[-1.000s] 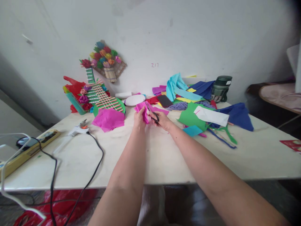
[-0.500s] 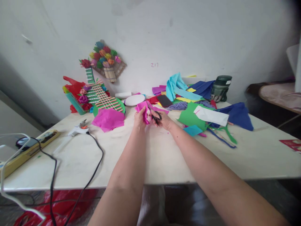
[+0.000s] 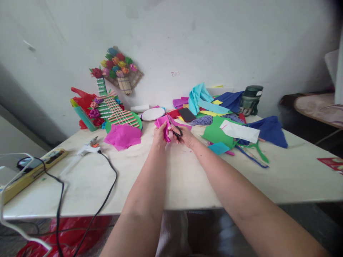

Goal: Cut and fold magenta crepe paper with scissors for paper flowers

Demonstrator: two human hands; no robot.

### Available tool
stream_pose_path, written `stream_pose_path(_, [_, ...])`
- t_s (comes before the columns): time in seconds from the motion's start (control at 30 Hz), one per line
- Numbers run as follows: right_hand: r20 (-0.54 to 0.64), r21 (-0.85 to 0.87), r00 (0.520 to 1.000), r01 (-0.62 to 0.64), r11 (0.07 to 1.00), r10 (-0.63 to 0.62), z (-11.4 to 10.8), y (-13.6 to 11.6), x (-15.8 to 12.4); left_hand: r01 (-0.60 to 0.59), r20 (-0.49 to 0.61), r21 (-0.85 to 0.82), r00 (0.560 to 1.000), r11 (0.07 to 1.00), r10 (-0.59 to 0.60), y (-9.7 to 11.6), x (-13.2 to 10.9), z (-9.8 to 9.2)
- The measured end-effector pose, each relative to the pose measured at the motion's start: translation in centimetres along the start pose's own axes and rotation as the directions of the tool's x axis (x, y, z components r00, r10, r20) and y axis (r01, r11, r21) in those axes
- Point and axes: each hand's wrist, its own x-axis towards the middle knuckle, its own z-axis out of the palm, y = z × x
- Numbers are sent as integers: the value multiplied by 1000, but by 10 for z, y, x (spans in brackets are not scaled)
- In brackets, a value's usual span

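In the middle of the table my left hand (image 3: pixel 160 135) pinches a folded piece of pink crepe paper (image 3: pixel 166 132). My right hand (image 3: pixel 185 137) is closed round the black handles of a pair of scissors (image 3: pixel 177 132), whose blades point up and to the left against the paper. Whether the blades are closed on it I cannot tell. More pink paper spreads behind my right hand. A separate magenta sheet (image 3: pixel 123 136) lies to the left, beside a paper-flower guitar (image 3: pixel 118 114).
At left are a glue gun (image 3: pixel 89 148) with its black cord and a power strip (image 3: pixel 34 173). Green paper (image 3: pixel 215 132), a phone (image 3: pixel 187 114), purple yarn (image 3: pixel 202 120) and a dark bottle (image 3: pixel 251 100) stand or lie to the right. A white oval (image 3: pixel 152 114) rests behind my hands.
The scissor handles look closer together than before. Both hands stay at nearly the same spot, and the whole view has shifted very slightly.
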Motion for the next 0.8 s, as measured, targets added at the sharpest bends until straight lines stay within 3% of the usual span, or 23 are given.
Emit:
stream_pose_path(0.3, [-14,5,1000,6,1000,-6,3,2,1,2,-33,16,999,1000,-2,-2,4,-1])
stream_pose_path(0.8, [4,14,1000,-20,1000,20,-3,-3,-1,1,3,25,1000,1000,-1,-4,9,-7])
